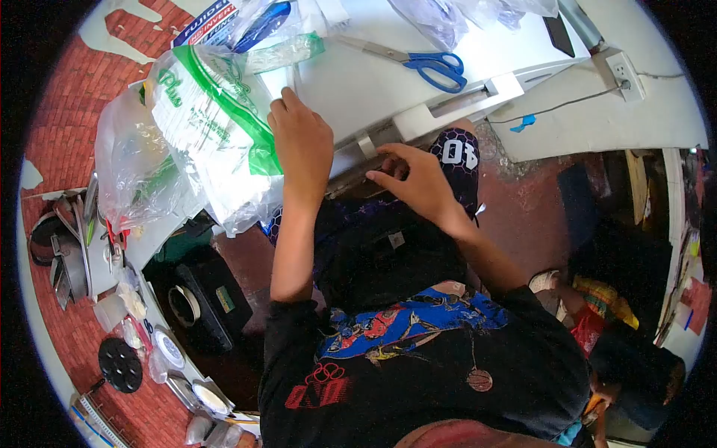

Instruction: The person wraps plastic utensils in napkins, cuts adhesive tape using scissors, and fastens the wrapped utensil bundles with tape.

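Observation:
My left hand [300,142] is over the near edge of the white surface [358,93], beside a white plastic bag [216,131] with a green stripe. Its fingers are curled together at a narrow pale strip; whether they grip it is hidden. Lower and to the right, my right hand [418,183] hovers above my lap by the white edge. The thumb and fingers there are apart in a C shape, and nothing shows between them. Scissors with blue handles [441,69] lie on the white surface, beyond both hands. A folded clear plastic piece with green ends [287,52] lies near the left hand.
A dark phone [559,36] lies at the far right of the surface, near clear plastic bags [478,15]. A wall outlet [624,77] has a cable running from it. At left are utensils [78,239] and a black round tray [120,365]. Another person [627,366] is at lower right.

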Demonstrator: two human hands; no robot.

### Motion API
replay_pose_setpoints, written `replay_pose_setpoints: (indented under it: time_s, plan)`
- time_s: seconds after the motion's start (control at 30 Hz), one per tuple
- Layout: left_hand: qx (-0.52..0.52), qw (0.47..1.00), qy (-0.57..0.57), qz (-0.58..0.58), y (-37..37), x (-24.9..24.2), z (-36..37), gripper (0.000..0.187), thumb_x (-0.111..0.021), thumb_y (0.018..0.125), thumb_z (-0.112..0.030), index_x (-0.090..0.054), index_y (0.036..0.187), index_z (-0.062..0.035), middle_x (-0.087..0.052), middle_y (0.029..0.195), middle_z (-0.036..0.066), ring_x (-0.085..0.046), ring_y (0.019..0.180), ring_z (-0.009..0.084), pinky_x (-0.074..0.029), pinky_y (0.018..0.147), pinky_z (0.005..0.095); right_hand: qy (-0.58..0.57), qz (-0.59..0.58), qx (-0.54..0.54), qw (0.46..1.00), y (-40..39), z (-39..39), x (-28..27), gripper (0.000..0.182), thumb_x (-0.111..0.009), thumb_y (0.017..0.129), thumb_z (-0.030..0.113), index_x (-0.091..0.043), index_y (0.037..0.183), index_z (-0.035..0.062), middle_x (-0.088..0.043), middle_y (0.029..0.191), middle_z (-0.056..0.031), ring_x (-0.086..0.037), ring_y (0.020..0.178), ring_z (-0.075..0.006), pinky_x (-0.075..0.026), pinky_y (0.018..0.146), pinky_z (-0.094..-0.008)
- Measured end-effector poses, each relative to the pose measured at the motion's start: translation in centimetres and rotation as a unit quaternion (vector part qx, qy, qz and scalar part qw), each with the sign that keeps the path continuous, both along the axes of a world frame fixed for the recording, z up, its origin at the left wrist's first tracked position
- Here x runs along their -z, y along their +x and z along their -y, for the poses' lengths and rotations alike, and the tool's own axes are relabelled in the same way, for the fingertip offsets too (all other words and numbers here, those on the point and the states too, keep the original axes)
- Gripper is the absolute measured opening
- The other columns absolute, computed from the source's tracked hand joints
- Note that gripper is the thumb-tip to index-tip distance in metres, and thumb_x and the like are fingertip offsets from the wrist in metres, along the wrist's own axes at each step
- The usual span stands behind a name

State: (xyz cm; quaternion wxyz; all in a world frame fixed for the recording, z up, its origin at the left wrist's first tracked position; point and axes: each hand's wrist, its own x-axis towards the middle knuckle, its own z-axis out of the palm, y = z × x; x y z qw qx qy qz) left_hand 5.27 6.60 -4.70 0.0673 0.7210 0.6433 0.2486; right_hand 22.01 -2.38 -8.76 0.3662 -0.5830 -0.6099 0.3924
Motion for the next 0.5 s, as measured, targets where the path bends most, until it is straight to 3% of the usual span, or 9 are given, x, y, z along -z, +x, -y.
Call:
replay_pose_setpoints:
  time_s: [0.07, 0.1, 0.17, 0.23, 0.3, 0.37, 0.5]
  plan:
    - [0.033, 0.993, 0.107, 0.044, 0.0, 0.4, -0.5, 0.036, -0.05, 0.082, 0.008, -0.046, 0.118, 0.0115, -0.049, 0.115, 0.032, -0.047, 0.113, 0.0471, -0.041, 0.096, 0.0504, 0.022, 0.004, 0.014, 1.0, -0.6, -0.4, 1.0, 0.042, -0.076, 0.084, 0.023, -0.065, 0.115, -0.0024, -0.068, 0.083, -0.0113, -0.061, 0.068, -0.0133, -0.049, 0.064, -0.0264]
    - [0.033, 0.993, 0.106, 0.043, 0.0, 0.4, -0.5, 0.036, -0.05, 0.082, 0.008, -0.046, 0.118, 0.0115, -0.049, 0.115, 0.032, -0.047, 0.113, 0.0471, -0.041, 0.096, 0.0504, 0.045, 0.007, 0.025, 0.999, -0.8, -0.6, 1.5, 0.041, -0.076, 0.084, 0.023, -0.065, 0.114, -0.0022, -0.068, 0.083, -0.0124, -0.061, 0.067, -0.014, -0.049, 0.063, -0.0271]
    - [0.068, 0.972, 0.225, 0.025, 0.0, 0.2, -0.4, 0.037, -0.053, 0.085, 0.003, -0.052, 0.122, 0.0058, -0.053, 0.115, 0.028, -0.052, 0.107, 0.043, -0.043, 0.094, 0.0491, 0.067, 0.006, 0.033, 0.997, -1.0, -1.2, 2.6, 0.039, -0.075, 0.085, 0.023, -0.066, 0.112, -0.0028, -0.068, 0.082, -0.0127, -0.061, 0.066, -0.0144, -0.049, 0.063, -0.0276]
    - [0.097, 0.968, 0.228, 0.039, 0.0, -0.6, 0.7, 0.034, -0.055, 0.086, 0.002, -0.055, 0.12, 0.0035, -0.055, 0.113, 0.025, -0.054, 0.105, 0.0402, -0.044, 0.092, 0.0462, 0.086, 0.006, 0.04, 0.995, -1.4, -1.3, 2.7, 0.037, -0.074, 0.086, 0.024, -0.067, 0.11, -0.0034, -0.068, 0.081, -0.013, -0.061, 0.066, -0.0147, -0.049, 0.063, -0.0281]
    - [0.129, 0.962, 0.232, 0.056, 0.1, -1.0, 2.7, 0.032, -0.057, 0.086, 0.001, -0.058, 0.118, 0.0011, -0.058, 0.111, 0.022, -0.057, 0.102, 0.0374, -0.046, 0.09, 0.0433, 0.049, -0.028, 0.046, 0.997, -1.6, -1.4, 2.3, 0.036, -0.069, 0.089, 0.029, -0.068, 0.101, -0.0043, -0.066, 0.076, -0.0156, -0.066, 0.068, -0.0231, -0.05, 0.062, -0.0347]
    - [0.118, 0.978, 0.058, 0.159, 0.1, -1.0, 5.6, 0.026, -0.058, 0.089, -0.001, -0.061, 0.115, -0.0015, -0.062, 0.106, 0.018, -0.063, 0.095, 0.0303, -0.05, 0.081, 0.0364, 0.026, -0.046, 0.048, 0.997, -1.8, -1.3, 1.7, 0.034, -0.069, 0.089, 0.029, -0.068, 0.098, -0.0038, -0.064, 0.071, -0.0149, -0.063, 0.064, -0.0215, -0.048, 0.059, -0.0344]
    - [0.064, 0.979, -0.078, 0.179, 0.1, 0.6, 9.1, 0.025, -0.06, 0.091, -0.005, -0.061, 0.117, -0.0012, -0.065, 0.1, 0.016, -0.065, 0.086, 0.0262, -0.05, 0.073, 0.0317, 0.024, -0.064, 0.047, 0.997, -1.9, -1.4, 1.7, 0.032, -0.067, 0.091, 0.029, -0.066, 0.089, -0.0027, -0.058, 0.061, -0.0138, -0.055, 0.055, -0.0174, -0.043, 0.053, -0.0339]
